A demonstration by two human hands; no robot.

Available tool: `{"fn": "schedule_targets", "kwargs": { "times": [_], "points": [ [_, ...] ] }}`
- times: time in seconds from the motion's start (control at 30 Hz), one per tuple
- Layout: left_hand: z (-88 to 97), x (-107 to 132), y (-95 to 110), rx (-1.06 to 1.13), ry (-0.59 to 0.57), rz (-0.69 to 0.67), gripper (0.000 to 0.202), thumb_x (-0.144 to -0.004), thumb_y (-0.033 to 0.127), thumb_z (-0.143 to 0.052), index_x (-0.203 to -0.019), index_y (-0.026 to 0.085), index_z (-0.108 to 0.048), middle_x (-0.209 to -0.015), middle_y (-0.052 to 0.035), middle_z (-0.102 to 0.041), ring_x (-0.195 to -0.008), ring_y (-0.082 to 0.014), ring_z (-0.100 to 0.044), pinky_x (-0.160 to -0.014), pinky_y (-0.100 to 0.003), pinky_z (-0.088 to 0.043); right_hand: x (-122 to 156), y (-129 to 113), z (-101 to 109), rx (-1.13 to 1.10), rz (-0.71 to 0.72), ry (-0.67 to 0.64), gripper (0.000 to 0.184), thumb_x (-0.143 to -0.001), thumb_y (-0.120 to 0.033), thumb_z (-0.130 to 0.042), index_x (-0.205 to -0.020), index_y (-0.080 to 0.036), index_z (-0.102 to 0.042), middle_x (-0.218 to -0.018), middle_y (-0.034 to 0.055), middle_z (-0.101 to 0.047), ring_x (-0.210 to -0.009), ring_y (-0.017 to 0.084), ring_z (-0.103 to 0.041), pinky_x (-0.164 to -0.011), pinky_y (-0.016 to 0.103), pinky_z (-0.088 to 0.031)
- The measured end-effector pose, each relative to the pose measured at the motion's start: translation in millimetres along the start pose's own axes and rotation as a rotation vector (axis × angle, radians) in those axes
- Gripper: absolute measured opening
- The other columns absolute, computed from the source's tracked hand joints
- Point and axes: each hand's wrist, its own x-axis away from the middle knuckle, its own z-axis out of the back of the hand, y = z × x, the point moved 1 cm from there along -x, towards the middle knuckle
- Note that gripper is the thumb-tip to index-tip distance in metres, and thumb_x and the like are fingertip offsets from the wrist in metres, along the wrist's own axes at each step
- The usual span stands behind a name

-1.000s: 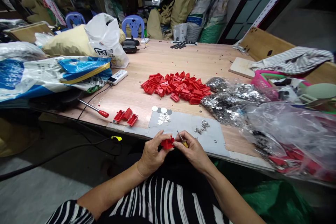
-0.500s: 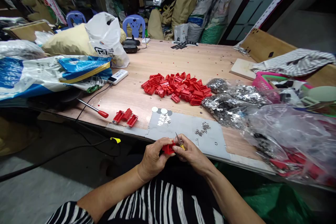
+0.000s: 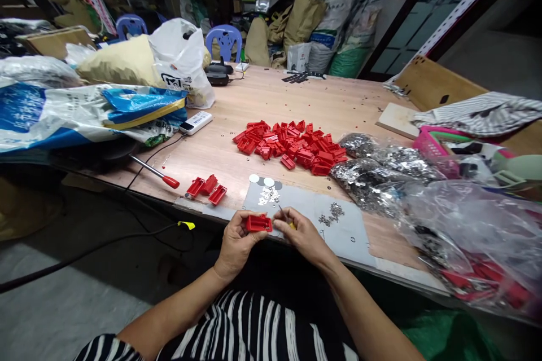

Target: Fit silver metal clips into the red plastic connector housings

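My left hand (image 3: 234, 242) is closed around a small red plastic box (image 3: 258, 223), its hollow side facing me. In my right hand (image 3: 302, 236) is a thin pointed tool with a yellow handle (image 3: 292, 226); its metal tip points up and to the left. The right fingertips are just beside the box's right end. Both hands are over the table's front edge, at a grey mat (image 3: 300, 203). On the mat lie small white pieces (image 3: 269, 195) and small metal pieces (image 3: 332, 214). Several similar red boxes (image 3: 209, 186) rest left of the mat.
A heap of red boxes (image 3: 296, 146) lies behind the mat. Clear bags of metal parts (image 3: 372, 175) stand to the right, near a pink basket (image 3: 427, 144). At left are a red-tipped lever (image 3: 169, 181), a white device (image 3: 197, 123) and plastic bags (image 3: 182, 62).
My left hand has moved left and slightly up with the red box, turning its hollow side into view. My right hand has come apart from the box a little, still holding the tool.
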Motion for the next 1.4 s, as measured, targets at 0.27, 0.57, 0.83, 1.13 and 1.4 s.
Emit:
{"fn": "schedule_targets", "kwargs": {
  "times": [0.27,0.57,0.83,1.13,1.4],
  "points": [
    [10.0,-8,1,-0.102,0.092,-0.038,0.032,-0.072,0.023,-0.075,-0.099,0.016,-0.059,-0.106,-0.0074,-0.07,-0.095,-0.0185,-0.068,-0.089,-0.033,-0.054,-37,1,6,0.771,0.177,0.243,0.009,-0.087,-0.02,-0.054,-0.09,-0.022,-0.062,-0.094,0.0046,-0.064,-0.085,0.019,-0.06,-0.072,0.03,-0.043],
    [8.3,-10,0,-0.178,0.052,-0.099,0.03,-0.075,0.025,-0.072,-0.102,0.018,-0.06,-0.108,-0.0076,-0.069,-0.099,-0.0194,-0.066,-0.09,-0.035,-0.053,-41,3,5,0.821,0.182,0.229,0.006,-0.088,-0.021,-0.051,-0.086,-0.021,-0.058,-0.092,0.0049,-0.063,-0.082,0.019,-0.059,-0.068,0.03,-0.042],
    [5.7,-10,2,-0.13,0.007,-0.04,0.031,-0.075,0.025,-0.071,-0.103,0.018,-0.058,-0.109,-0.0077,-0.066,-0.098,-0.0182,-0.065,-0.091,-0.033,-0.05,-25,-3,5,0.483,0.207,0.165,0.007,-0.09,-0.027,-0.047,-0.089,-0.022,-0.051,-0.085,0.0026,-0.065,-0.074,0.017,-0.059,-0.067,0.029,-0.042],
    [0.4,-10,1,0.128,-0.08,0.178,0.049,-0.074,0.025,-0.07,-0.121,0.022,-0.055,-0.099,-0.0032,-0.063,-0.087,-0.0148,-0.061,-0.079,-0.028,-0.052,-2,-18,3,0.392,0.289,0.036,0.011,-0.09,-0.024,-0.048,-0.095,-0.022,-0.057,-0.089,0.0032,-0.066,-0.076,0.017,-0.059,-0.072,0.029,-0.045],
    [-3.7,-10,9,0.293,-0.082,0.283,0.056,-0.071,0.022,-0.072,-0.125,0.021,-0.058,-0.09,-0.0028,-0.067,-0.078,-0.0128,-0.061,-0.072,-0.025,-0.049,7,-22,3,0.393,0.449,-0.089,0.018,-0.087,-0.012,-0.049,-0.093,-0.022,-0.063,-0.092,0.0054,-0.064,-0.086,0.018,-0.06,-0.078,0.031,-0.047]
  ]
}}
